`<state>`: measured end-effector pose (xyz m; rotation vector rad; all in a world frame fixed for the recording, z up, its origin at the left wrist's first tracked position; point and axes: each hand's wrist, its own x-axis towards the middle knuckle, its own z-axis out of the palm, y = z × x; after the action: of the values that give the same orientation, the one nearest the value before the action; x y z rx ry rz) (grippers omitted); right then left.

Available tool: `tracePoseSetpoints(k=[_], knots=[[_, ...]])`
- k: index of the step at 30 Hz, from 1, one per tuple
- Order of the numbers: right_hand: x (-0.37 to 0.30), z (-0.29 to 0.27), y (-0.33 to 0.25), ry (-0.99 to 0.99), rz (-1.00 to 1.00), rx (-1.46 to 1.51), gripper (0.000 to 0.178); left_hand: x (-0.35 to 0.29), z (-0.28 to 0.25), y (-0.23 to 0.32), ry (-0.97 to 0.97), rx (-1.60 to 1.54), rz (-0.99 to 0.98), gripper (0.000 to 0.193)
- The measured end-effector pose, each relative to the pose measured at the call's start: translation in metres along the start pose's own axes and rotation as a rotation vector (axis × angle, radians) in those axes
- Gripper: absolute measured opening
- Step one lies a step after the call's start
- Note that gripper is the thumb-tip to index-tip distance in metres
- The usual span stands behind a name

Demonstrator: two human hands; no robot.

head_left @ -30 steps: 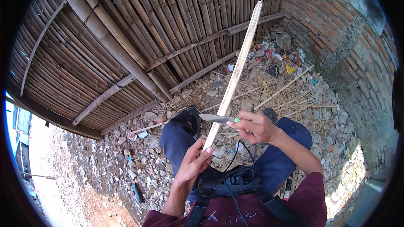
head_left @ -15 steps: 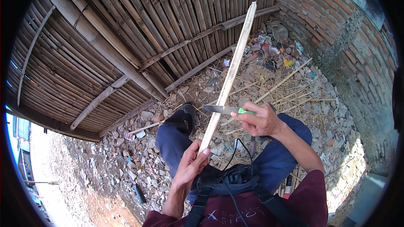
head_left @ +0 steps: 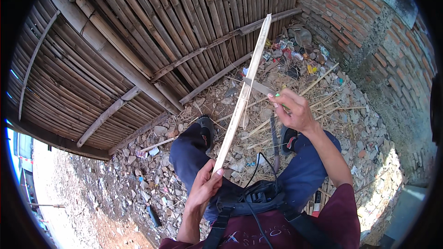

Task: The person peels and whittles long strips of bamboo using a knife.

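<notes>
A long pale strip of split bamboo (head_left: pixel 236 119) slants up and away from me, its far end near the slatted wall. My left hand (head_left: pixel 206 183) is closed around its near end, thumb on top. My right hand (head_left: pixel 294 109) grips a knife (head_left: pixel 259 87) by its green handle, most of which the fingers hide. The blade lies across the strip past its middle, touching it. A thin curled shaving (head_left: pixel 245 103) hangs at the strip's right edge, just on my side of the blade.
A bamboo-slat wall (head_left: pixel 194 27) stands ahead and left, a brick wall (head_left: pixel 355 23) at right. Stones, straw and litter cover the ground. Between my feet lies a dark long-bladed tool (head_left: pixel 275 143). A black cable (head_left: pixel 251 180) loops by my waist bag (head_left: pixel 258 198).
My right hand has moved the knife farther up the strip, away from me, and the blade is tilted more. The strip's far end has dropped slightly and shifted left. A shaving now shows.
</notes>
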<state>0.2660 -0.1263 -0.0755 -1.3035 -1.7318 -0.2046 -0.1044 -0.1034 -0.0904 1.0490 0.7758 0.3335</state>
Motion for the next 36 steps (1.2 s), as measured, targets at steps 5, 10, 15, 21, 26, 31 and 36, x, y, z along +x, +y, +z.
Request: tracePoseSetpoints(k=[5, 10, 15, 21, 26, 31, 36], knots=[[-0.001, -0.012, 0.009, -0.035, -0.081, -0.047, 0.033, -0.006, 0.0, -0.001, -0.009, 0.032, 0.011, 0.02], [-0.002, -0.017, 0.014, -0.057, -0.096, -0.032, 0.03, -0.009, 0.002, 0.0, -0.006, 0.037, -0.015, 0.021], [-0.002, -0.012, 0.007, -0.075, 0.174, 0.369, 0.031, -0.007, 0.007, 0.003, -0.002, 0.049, -0.023, 0.021], [-0.004, -0.012, 0.014, -0.039, -0.071, -0.002, 0.033, -0.005, 0.014, -0.009, -0.04, 0.031, -0.033, 0.021], [-0.003, -0.021, 0.018, -0.124, -0.075, -0.01, 0.032, -0.012, 0.016, -0.008, -0.015, 0.046, -0.035, 0.021], [-0.001, -0.044, 0.049, -0.014, 0.088, -0.117, 0.028, -0.023, 0.008, -0.014, 0.003, 0.045, -0.107, 0.022], [0.003, -0.053, 0.083, 0.082, 0.197, -0.125, 0.021, -0.032, 0.001, -0.024, 0.017, 0.104, -0.151, 0.021]])
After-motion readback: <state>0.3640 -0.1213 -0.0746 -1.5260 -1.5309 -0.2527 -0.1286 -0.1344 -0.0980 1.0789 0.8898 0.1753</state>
